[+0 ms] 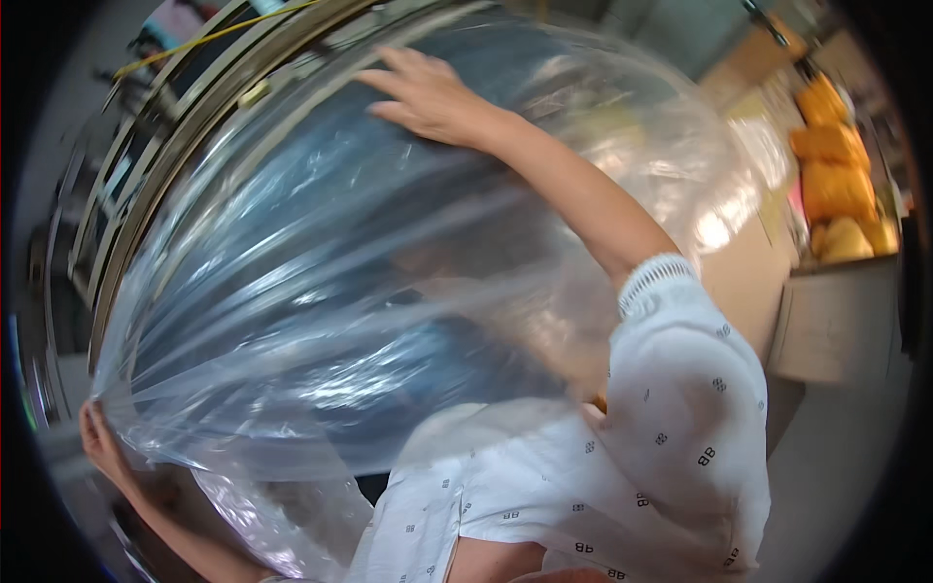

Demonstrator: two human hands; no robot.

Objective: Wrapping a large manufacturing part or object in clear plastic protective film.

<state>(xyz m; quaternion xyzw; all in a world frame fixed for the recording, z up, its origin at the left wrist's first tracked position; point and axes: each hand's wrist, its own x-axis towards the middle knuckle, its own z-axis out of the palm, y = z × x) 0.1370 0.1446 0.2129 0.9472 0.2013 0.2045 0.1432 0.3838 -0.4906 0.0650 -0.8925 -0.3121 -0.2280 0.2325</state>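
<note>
A large clear plastic sheet (379, 282) spreads across the middle in front of me, over something dark blue beneath it. I cannot tell whether it is a single layer or a bag. At the far left its edge is bunched together, and my left hand (99, 437) is closed on that gathered corner. Creases fan out from there toward the right. My right hand (428, 97) reaches to the far side with its fingers spread, palm down, on or just above the plastic. A loose fold of the sheet hangs near my left forearm.
Long pale rails (165, 189) curve along the far left, with a yellow strip (219, 36) above them. At the right, several orange bundles (836, 165) are piled above a pale box-like cabinet (836, 325). A tan surface (743, 282) lies beside the plastic.
</note>
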